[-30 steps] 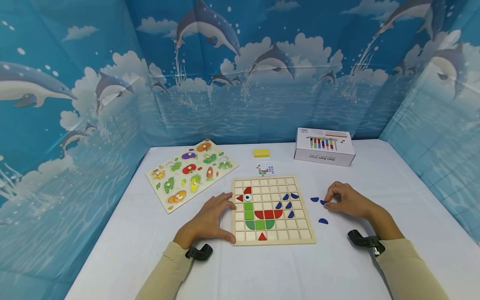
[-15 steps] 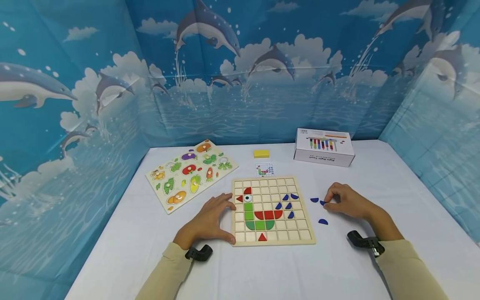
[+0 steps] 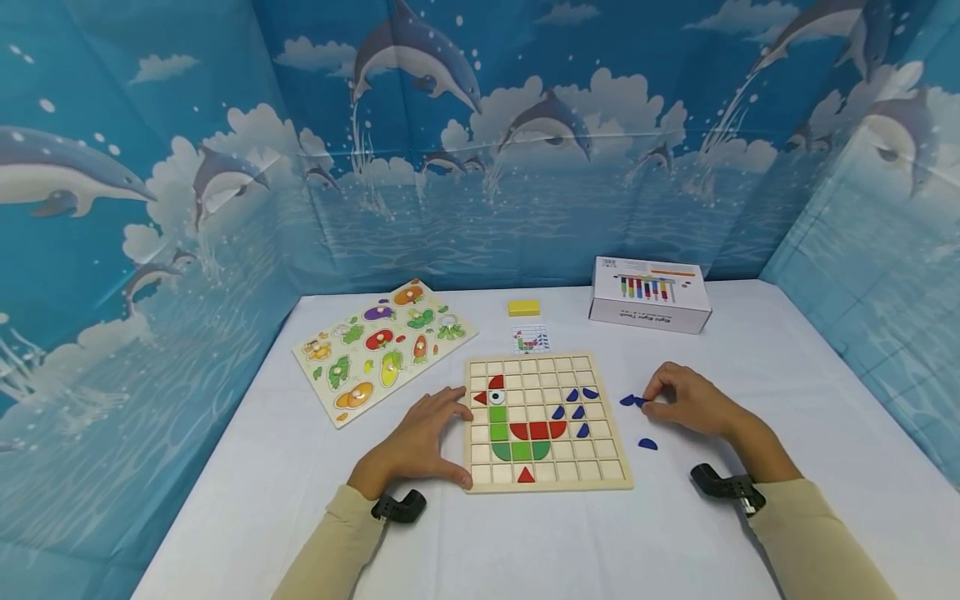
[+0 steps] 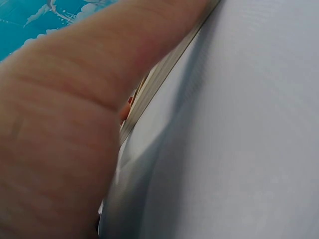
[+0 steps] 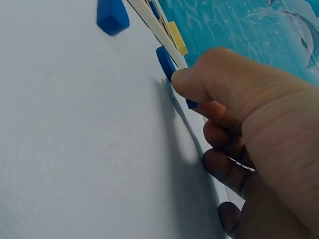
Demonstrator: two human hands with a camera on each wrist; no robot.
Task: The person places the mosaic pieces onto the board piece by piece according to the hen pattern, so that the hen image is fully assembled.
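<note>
My right hand [image 3: 690, 400] pinches a blue half-circle tile [image 3: 641, 402] between thumb and fingertips, low over the white tablecloth. Right beside it lies another blue half-circle tile [image 3: 627, 400], the two overlapping in the head view. A third tile of that kind [image 3: 647, 444] lies nearer me; in the right wrist view this blue tile [image 5: 112, 19] is at the top. My left hand [image 3: 423, 437] rests, fingers and thumb spread, against the left edge of a wooden grid board [image 3: 585, 451]. Red, green and blue tiles form a bird on the board. In the left wrist view, my thumb [image 4: 124, 45] hides most of the board.
Behind the board lie a small pattern card [image 3: 531, 338] and a yellow block [image 3: 523, 307]. A vegetable peg puzzle [image 3: 360, 358] sits at the back left. A white printed box [image 3: 648, 293] stands at the back right, before a dolphin-print curtain [image 3: 480, 217].
My right hand has shifted slightly left with the pinched blue tile, bringing it up against the neighbouring one, which has turned a little. My left hand stays at the board.
</note>
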